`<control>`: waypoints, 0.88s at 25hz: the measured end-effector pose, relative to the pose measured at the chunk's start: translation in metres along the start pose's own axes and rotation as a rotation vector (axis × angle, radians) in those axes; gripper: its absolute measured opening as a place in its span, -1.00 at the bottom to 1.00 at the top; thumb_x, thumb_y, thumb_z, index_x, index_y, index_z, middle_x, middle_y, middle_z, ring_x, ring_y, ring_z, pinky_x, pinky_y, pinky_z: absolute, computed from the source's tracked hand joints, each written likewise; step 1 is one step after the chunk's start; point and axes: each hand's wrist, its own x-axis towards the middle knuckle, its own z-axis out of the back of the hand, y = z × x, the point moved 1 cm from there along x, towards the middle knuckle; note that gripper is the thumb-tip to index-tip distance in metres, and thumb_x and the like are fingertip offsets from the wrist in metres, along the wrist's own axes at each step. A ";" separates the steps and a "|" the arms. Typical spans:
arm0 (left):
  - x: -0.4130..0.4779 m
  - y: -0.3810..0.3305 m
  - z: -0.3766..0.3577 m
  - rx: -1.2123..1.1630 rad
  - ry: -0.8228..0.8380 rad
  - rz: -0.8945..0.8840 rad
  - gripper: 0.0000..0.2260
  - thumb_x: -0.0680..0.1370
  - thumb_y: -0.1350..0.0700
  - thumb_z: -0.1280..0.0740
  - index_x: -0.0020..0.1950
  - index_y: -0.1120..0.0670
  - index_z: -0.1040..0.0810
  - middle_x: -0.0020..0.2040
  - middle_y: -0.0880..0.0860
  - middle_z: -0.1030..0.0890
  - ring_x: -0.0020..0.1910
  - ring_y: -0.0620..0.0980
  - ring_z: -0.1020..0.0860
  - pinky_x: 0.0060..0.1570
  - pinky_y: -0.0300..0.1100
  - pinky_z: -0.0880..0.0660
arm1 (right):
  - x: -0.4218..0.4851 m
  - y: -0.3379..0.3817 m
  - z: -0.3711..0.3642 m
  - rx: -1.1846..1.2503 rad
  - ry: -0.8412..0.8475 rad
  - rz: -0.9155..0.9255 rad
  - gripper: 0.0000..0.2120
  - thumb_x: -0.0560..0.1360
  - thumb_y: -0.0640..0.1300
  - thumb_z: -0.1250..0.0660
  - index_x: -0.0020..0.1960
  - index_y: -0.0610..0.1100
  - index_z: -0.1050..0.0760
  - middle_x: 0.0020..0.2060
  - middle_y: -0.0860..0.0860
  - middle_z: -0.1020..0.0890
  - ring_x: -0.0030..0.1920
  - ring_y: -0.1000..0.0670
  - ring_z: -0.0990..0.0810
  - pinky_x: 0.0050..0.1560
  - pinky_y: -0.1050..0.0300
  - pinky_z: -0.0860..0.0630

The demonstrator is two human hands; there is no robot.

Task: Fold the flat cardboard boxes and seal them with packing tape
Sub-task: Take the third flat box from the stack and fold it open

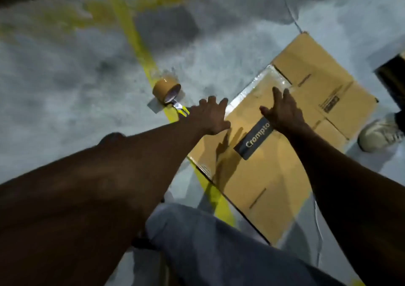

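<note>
Cardboard box lies flattened on the floor, its long axis running from beside the person's knee up to the right, its inside hidden. A glossy clear tape strip lines its upper-left edge. The 2 hands are spread with straight fingers, holding nothing: left hand over the box's left edge, right hand over the panel by the dark label. A brown tape roll rests on a yellow floor line, just left of the box.
</note>
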 end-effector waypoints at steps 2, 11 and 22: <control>0.016 0.002 -0.037 -0.063 0.050 0.093 -0.34 0.50 -0.17 -0.31 0.49 0.07 -0.17 0.39 0.25 -0.27 0.34 0.35 -0.33 0.20 0.17 -0.35 | 0.017 0.001 -0.027 -0.092 0.064 0.093 -0.21 0.55 0.16 -0.30 0.59 -0.05 0.03 0.57 -0.21 -0.02 0.54 -0.27 -0.08 0.39 -0.37 -0.19; 0.038 0.037 -0.150 -0.274 0.166 0.587 -0.24 0.36 -0.20 -0.46 0.41 0.06 -0.22 0.33 0.21 -0.28 0.32 0.25 -0.35 0.21 0.08 -0.37 | 0.033 0.036 -0.151 -0.372 0.256 0.506 0.01 0.40 0.23 -0.46 0.59 0.00 0.09 0.58 -0.17 0.08 0.55 -0.27 -0.02 0.38 -0.41 -0.20; 0.034 0.039 -0.136 -0.324 0.084 0.295 -0.64 0.36 0.03 -0.40 0.07 0.18 -0.55 0.10 0.21 -0.60 0.15 0.21 -0.54 0.03 -0.08 -0.48 | 0.040 0.037 -0.121 -0.401 0.023 0.481 -0.25 0.42 -0.12 -0.46 0.50 0.00 -0.16 0.56 -0.17 -0.07 0.53 -0.34 -0.01 0.36 -0.51 -0.09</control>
